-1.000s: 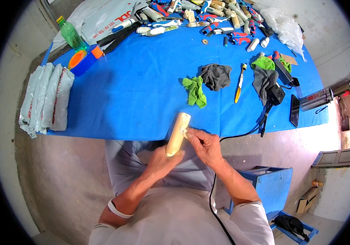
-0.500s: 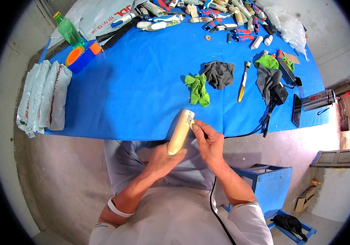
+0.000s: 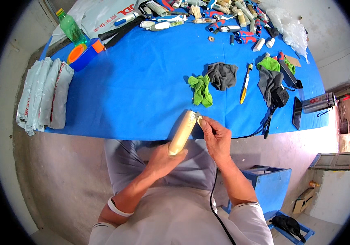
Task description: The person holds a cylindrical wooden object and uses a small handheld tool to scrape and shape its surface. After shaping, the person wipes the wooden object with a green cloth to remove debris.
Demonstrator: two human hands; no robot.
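Observation:
My left hand point(image 3: 163, 161) is wrapped round the lower end of a long cream-coloured casing point(image 3: 182, 132), tilted with its upper end toward the table. The casing resembles a hair clipper body. Close beside its upper end, my right hand point(image 3: 217, 139) pinches a small pale piece point(image 3: 200, 119) with a greyish tip, mostly covered by the fingers. Beyond them on the blue cloth point(image 3: 134, 94) lie a crumpled green rag point(image 3: 200, 90), a dark grey rag point(image 3: 222, 76) and a toothbrush point(image 3: 246, 83) with a yellow and white handle.
Several handheld device casings point(image 3: 240, 18) are heaped at the back. Grey plastic packets point(image 3: 44, 96), a green bottle point(image 3: 71, 27) and a blue-orange tape dispenser point(image 3: 83, 56) stand left. Rightward lie a black adapter point(image 3: 280, 96), a phone point(image 3: 297, 113) and a steel flask point(image 3: 318, 102).
My right hand has moved slightly right, drawing the small piece away from the casing's upper end. My left hand keeps its grip on the casing. The view has shifted a little.

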